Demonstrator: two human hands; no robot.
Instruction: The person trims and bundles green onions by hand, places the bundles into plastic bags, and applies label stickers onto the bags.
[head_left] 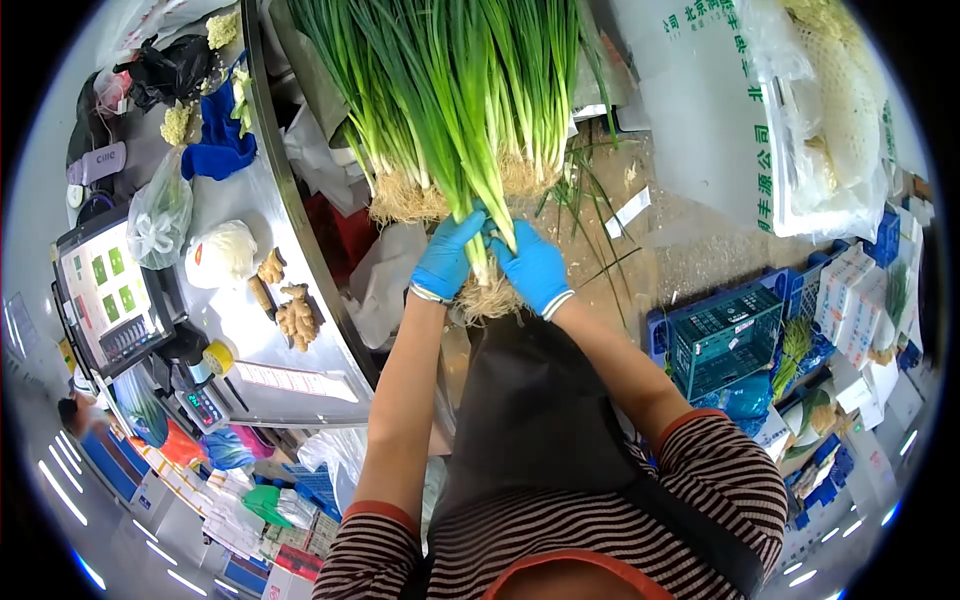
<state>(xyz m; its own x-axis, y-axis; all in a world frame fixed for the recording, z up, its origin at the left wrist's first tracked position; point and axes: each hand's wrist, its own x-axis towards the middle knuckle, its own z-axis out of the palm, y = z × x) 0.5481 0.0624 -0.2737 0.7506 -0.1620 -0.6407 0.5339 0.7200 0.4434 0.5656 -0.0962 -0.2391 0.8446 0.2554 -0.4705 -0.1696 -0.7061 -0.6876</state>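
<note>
1. The left hand, in blue glove, has its fingers closed around the held green onions.
2. The right hand also holds them, with fingers bent narrow, just above the roots.
3. More green onions lie beyond both hands.

Holding green onions
Left hand and right hand are gripping stems; ginger is lying on the counter.

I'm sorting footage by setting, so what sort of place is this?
Probably a produce stall or a market's packing area: green onions lie heaped by the worker, ginger sits on a metal counter, and what looks like a scale shows a lit display.
</note>
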